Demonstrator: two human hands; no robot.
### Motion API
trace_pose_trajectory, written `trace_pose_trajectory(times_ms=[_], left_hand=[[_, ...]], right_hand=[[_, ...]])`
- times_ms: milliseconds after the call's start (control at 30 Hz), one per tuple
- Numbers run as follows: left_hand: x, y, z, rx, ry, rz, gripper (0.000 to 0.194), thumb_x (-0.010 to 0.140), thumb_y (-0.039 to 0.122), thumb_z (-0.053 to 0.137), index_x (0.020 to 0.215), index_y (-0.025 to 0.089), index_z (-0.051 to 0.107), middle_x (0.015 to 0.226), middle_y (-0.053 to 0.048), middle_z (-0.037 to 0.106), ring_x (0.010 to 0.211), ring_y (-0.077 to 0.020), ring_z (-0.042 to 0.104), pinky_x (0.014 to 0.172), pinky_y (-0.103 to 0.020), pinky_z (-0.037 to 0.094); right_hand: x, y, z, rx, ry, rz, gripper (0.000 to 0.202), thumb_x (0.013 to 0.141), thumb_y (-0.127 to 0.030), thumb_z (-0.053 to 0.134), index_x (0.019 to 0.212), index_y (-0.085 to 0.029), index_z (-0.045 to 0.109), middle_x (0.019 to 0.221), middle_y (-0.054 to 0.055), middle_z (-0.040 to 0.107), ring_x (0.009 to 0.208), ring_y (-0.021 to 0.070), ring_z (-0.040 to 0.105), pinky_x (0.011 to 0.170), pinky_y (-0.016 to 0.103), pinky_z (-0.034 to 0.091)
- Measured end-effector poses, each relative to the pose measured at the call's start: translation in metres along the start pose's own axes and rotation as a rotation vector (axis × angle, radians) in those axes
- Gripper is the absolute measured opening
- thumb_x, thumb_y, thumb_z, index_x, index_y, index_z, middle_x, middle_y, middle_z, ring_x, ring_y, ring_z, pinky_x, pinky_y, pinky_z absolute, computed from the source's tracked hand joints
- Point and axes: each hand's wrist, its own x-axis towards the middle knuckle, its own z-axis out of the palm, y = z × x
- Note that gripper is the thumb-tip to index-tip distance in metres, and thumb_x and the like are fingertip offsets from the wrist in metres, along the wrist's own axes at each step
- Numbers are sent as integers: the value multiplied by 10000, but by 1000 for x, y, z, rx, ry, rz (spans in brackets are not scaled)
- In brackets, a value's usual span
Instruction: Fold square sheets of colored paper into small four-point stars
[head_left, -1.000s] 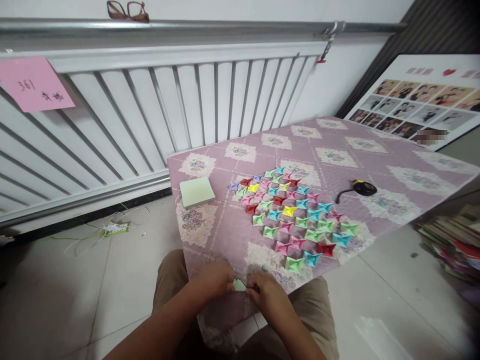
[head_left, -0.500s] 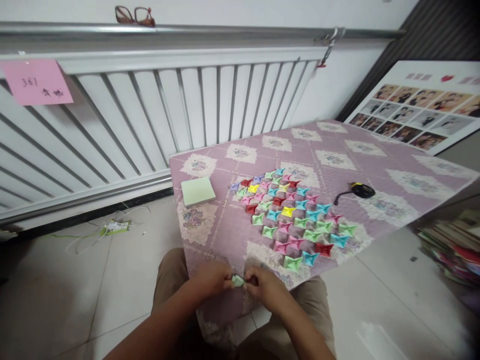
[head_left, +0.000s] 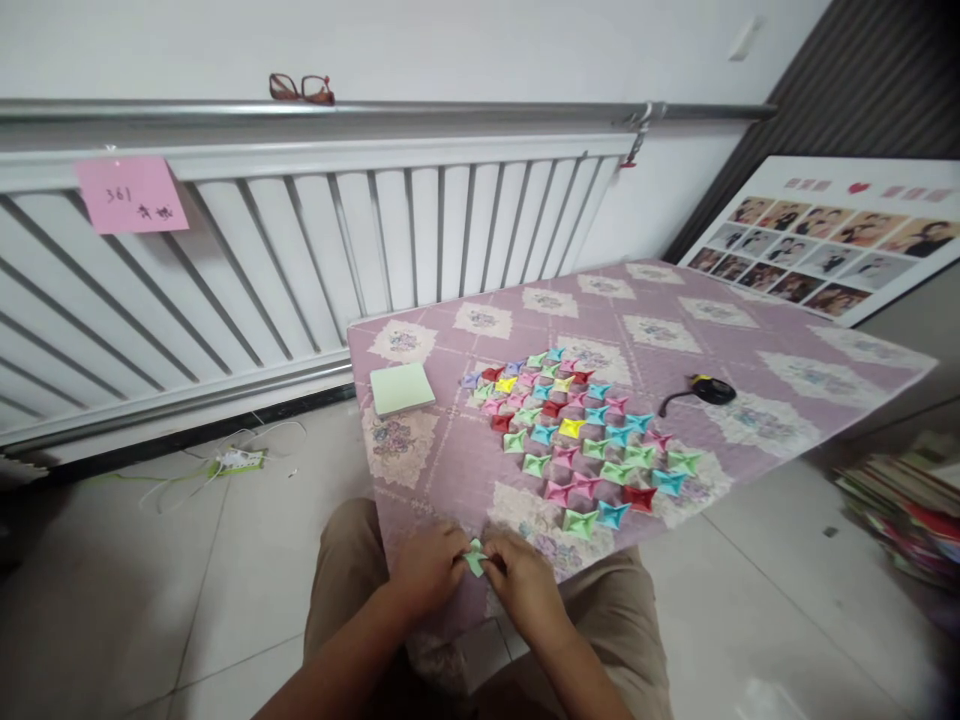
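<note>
A small piece of folded light-green paper is held between my two hands at the near edge of the table. My left hand pinches its left side, and my right hand pinches the right side. Its points stick out above and below my fingertips. Beyond my hands, several rows of folded paper pieces in green, pink, blue, red, yellow and purple stand on the cloth. A stack of square light-green paper lies at the table's left side.
The table wears a purple patterned cloth. On it, right of the rows, lies a black object with a strap. A white radiator runs behind, with glasses on its pipe. A photo board leans at the right; a power strip lies on the floor.
The green paper has turned or opened between my fingers, so more of its points show. My view has tilted up slightly and shifted left. Both hands keep their pinch.
</note>
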Motion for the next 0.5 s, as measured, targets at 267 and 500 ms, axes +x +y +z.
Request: trace_pose_trajectory(times_ms=[267, 500], left_hand=[[1, -5, 0, -133, 110, 6, 107, 843, 193, 515, 806, 203, 615, 892, -8, 605, 852, -156, 558, 758, -248, 401], [-10, 6, -20, -321, 275, -31, 140, 877, 196, 401, 821, 190, 529, 797, -10, 581, 757, -136, 540, 695, -224, 437]], right_hand=[[7, 1, -2, 145, -13, -151, 185, 824, -141, 484, 667, -209, 553, 707, 2, 559, 707, 152, 554, 658, 248, 420], [10, -15, -34, 433, 58, -130, 231, 858, -317, 494, 667, -206, 561, 668, -3, 546, 672, 152, 532, 654, 266, 416]])
